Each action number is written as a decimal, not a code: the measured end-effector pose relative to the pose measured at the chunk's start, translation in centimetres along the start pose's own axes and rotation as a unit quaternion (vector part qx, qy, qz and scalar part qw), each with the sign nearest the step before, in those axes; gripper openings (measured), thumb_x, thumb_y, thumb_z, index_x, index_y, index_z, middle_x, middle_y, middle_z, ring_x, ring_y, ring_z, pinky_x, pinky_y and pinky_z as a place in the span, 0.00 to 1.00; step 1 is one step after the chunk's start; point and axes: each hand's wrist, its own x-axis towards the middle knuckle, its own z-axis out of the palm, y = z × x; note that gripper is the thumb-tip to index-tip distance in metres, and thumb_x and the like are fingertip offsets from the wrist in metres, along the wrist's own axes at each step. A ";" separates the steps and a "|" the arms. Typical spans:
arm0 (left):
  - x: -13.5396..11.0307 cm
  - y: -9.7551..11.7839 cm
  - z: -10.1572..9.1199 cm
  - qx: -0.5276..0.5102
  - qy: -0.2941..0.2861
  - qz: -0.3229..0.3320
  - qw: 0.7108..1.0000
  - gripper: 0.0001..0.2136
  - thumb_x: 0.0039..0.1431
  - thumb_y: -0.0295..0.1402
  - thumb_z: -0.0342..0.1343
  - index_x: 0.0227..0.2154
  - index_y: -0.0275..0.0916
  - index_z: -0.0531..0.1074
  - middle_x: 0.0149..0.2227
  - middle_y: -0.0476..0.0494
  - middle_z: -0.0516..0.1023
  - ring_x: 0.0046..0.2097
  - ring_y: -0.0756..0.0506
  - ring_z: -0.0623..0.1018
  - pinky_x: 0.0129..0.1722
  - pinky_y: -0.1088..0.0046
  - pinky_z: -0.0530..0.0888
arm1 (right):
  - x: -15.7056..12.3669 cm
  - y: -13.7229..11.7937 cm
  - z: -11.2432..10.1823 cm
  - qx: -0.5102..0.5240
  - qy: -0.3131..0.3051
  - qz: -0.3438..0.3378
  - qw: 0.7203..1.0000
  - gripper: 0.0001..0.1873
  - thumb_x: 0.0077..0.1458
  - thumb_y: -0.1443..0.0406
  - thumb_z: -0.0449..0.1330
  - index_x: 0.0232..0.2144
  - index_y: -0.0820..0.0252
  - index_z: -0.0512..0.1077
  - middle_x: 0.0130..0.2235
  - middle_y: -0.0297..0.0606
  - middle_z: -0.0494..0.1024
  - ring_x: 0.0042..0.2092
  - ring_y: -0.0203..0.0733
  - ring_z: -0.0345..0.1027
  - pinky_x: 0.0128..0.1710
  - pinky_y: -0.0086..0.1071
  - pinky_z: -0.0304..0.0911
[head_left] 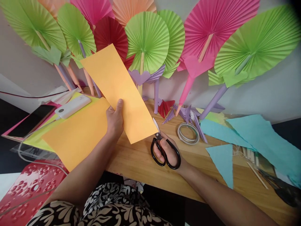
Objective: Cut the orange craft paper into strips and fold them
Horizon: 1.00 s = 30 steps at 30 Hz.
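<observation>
My left hand (115, 118) grips a long strip of yellow-orange paper (122, 94) by its left edge, thumb on top. The strip is tilted above the wooden table. In my right hand (169, 150) is a pair of black-handled scissors (176, 157), with fingers through the loops. Their blades part at the lower right corner of the paper; one blade shows beyond its edge, and the other is mostly hidden. Beneath my left forearm lies another yellow-orange sheet (80, 128).
Pleated paper fans (147, 40) lean along the wall. A tape roll (188, 133), turquoise paper pieces (222, 160) and thin sticks (257, 175) lie right on the table (141, 166). Left are a phone (33, 121), a white power bank (72, 106) with cable and a red stool (35, 188).
</observation>
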 end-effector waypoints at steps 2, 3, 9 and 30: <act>0.0 0.0 0.0 0.004 0.000 0.002 1.000 0.19 0.62 0.42 0.62 0.52 0.39 0.74 0.56 0.38 0.80 0.56 0.40 0.80 0.59 0.63 0.76 | 0.0 0.0 0.1 -0.003 0.000 -0.002 1.000 0.24 0.68 0.46 0.50 0.51 0.58 0.67 0.20 0.24 0.65 0.16 0.28 0.50 0.16 0.23 0.49; 0.0 0.0 0.0 0.006 -0.001 0.003 1.000 0.19 0.62 0.42 0.62 0.52 0.39 0.74 0.56 0.39 0.80 0.57 0.40 0.80 0.59 0.63 0.76 | 0.0 -0.1 0.1 -0.004 0.000 -0.002 1.000 0.24 0.68 0.46 0.50 0.49 0.59 0.67 0.20 0.24 0.65 0.16 0.28 0.50 0.16 0.23 0.50; 0.0 -0.1 -0.1 0.016 0.003 0.002 1.000 0.18 0.61 0.43 0.63 0.50 0.39 0.75 0.55 0.38 0.80 0.57 0.39 0.80 0.59 0.63 0.76 | 0.1 0.3 0.2 0.007 -0.004 -0.005 1.000 0.24 0.68 0.47 0.51 0.51 0.60 0.67 0.19 0.23 0.64 0.15 0.28 0.50 0.15 0.23 0.51; 0.4 -0.1 -0.3 0.016 -0.015 0.010 1.000 0.18 0.60 0.44 0.63 0.49 0.39 0.75 0.51 0.40 0.82 0.56 0.40 0.80 0.56 0.64 0.78 | 1.0 1.6 -1.4 0.142 -0.085 0.024 0.986 0.34 0.64 0.42 0.54 0.61 0.55 0.61 0.25 0.24 0.69 0.19 0.29 0.57 0.36 0.37 0.77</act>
